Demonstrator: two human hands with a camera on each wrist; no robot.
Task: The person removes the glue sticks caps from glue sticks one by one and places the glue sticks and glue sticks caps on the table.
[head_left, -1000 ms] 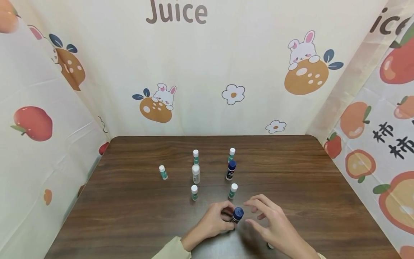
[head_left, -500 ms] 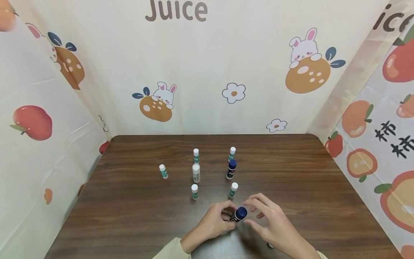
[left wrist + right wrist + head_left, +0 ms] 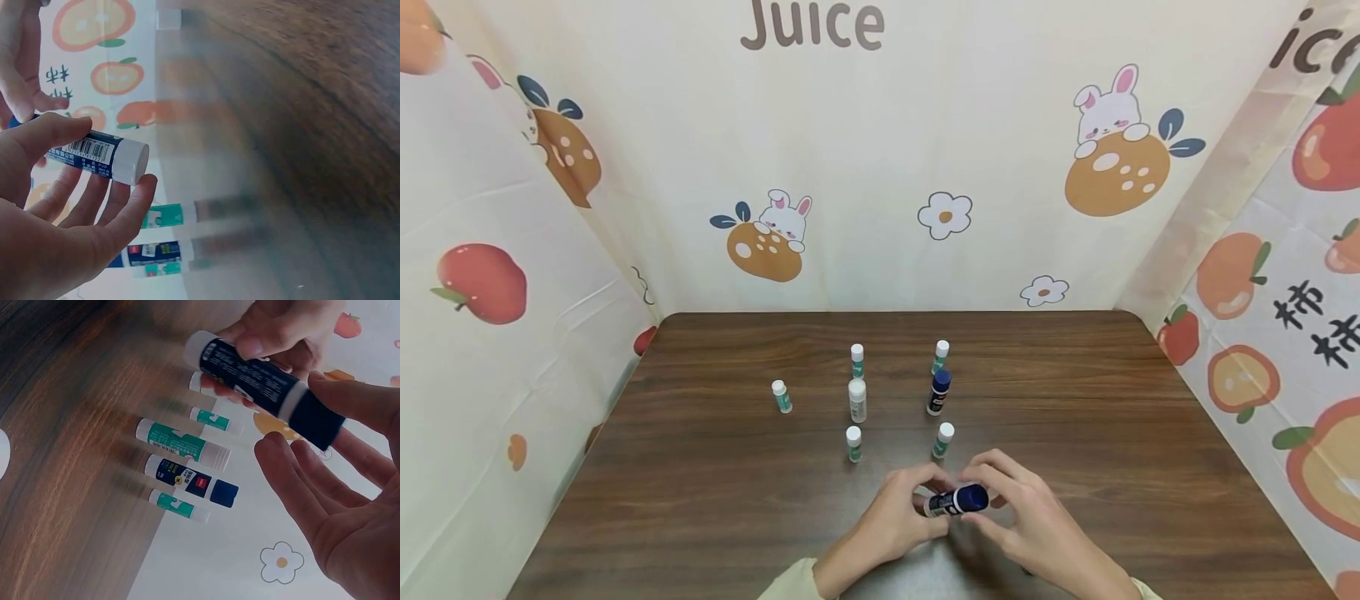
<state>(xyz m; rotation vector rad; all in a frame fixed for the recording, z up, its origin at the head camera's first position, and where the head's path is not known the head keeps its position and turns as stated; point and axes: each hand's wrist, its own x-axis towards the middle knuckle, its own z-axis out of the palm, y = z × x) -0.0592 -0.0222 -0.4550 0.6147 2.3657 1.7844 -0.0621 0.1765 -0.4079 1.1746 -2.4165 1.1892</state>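
Observation:
My left hand point(image 3: 891, 518) holds a dark blue glue stick point(image 3: 946, 503) by its white-bottomed body, between thumb and fingers, above the table. The stick lies tilted almost level, its blue cap point(image 3: 315, 420) toward the right. Around that cap is my right hand point(image 3: 1036, 518), its fingers loosely spread. In the right wrist view the thumb overlaps the cap's edge, while two fingertips stand apart from it. A barcode on the label shows in the left wrist view. Nearest beyond the hands stands a green glue stick point(image 3: 943, 442) with a white cap.
On the brown wooden table point(image 3: 700, 500) stand another blue-capped glue stick point(image 3: 938, 393), a white one point(image 3: 857, 402) and several small green ones, such as the leftmost green glue stick point(image 3: 782, 397). A printed curtain point(image 3: 865, 150) rises behind the table and at both sides.
The left hand has tipped the blue glue stick from near upright to almost level, bringing its cap between the right hand's thumb and fingers. The right hand has hardly moved.

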